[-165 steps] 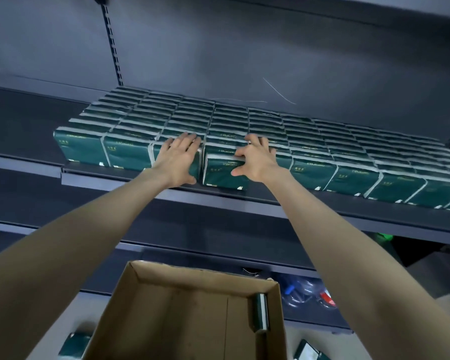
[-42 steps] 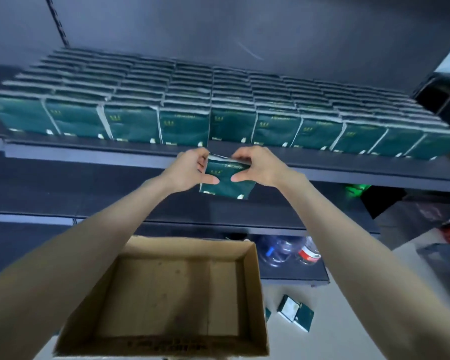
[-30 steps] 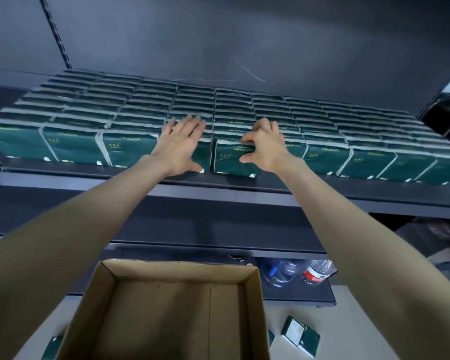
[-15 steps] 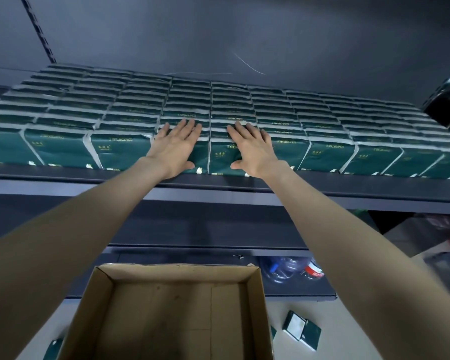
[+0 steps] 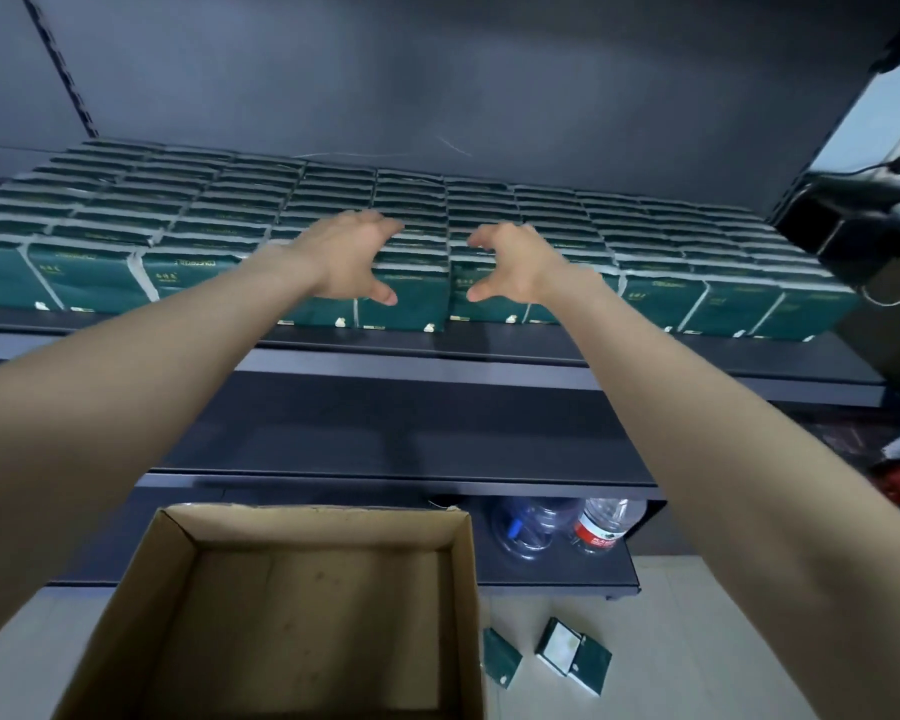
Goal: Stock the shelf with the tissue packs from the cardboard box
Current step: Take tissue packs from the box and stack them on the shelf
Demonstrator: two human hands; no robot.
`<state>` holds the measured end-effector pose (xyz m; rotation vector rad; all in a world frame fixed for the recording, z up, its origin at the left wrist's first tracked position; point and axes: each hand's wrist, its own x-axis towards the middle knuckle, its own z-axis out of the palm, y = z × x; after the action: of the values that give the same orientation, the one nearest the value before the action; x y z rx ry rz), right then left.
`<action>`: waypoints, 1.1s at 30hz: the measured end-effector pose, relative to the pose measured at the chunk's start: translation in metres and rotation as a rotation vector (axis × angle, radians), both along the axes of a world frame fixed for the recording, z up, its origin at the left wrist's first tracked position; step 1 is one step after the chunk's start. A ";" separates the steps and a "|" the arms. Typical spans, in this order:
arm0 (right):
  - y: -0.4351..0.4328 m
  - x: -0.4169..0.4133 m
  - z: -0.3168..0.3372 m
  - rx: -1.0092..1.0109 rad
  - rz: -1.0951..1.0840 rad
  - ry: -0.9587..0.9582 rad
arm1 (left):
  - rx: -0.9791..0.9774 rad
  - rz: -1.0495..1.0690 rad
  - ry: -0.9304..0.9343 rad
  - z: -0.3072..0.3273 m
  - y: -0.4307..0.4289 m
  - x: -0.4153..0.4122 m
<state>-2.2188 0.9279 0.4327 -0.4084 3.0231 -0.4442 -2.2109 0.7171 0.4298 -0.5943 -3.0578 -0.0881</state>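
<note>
Left hand [image 5: 352,262] and right hand [image 5: 510,265] hover apart, fingers loosely curled, holding nothing, before packs [image 5: 406,298] filling the shelf [image 5: 489,350]: faces forward, long axes along its edge. Box [image 5: 307,605] sits below.

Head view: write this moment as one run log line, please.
left hand: half-curled, empty | right hand: half-curled, empty | tissue packs: rows on shelf | cardboard box: empty | loose packs: on floor
</note>
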 end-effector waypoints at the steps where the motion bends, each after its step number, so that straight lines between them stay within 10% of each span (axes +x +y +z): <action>1: 0.016 0.008 0.006 -0.006 -0.005 -0.013 | 0.019 -0.003 -0.011 0.006 0.014 0.005; 14: 0.230 0.119 -0.057 0.098 0.058 -0.269 | 0.131 0.063 -0.349 -0.056 0.240 0.120; 33: 0.360 0.193 -0.454 0.016 -0.203 -0.820 | 0.043 0.033 -0.809 -0.452 0.360 0.174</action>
<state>-2.0254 1.2876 -0.0211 0.0836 2.2641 -0.4531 -2.0373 1.0770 -0.0223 -0.6222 -3.8161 -0.5102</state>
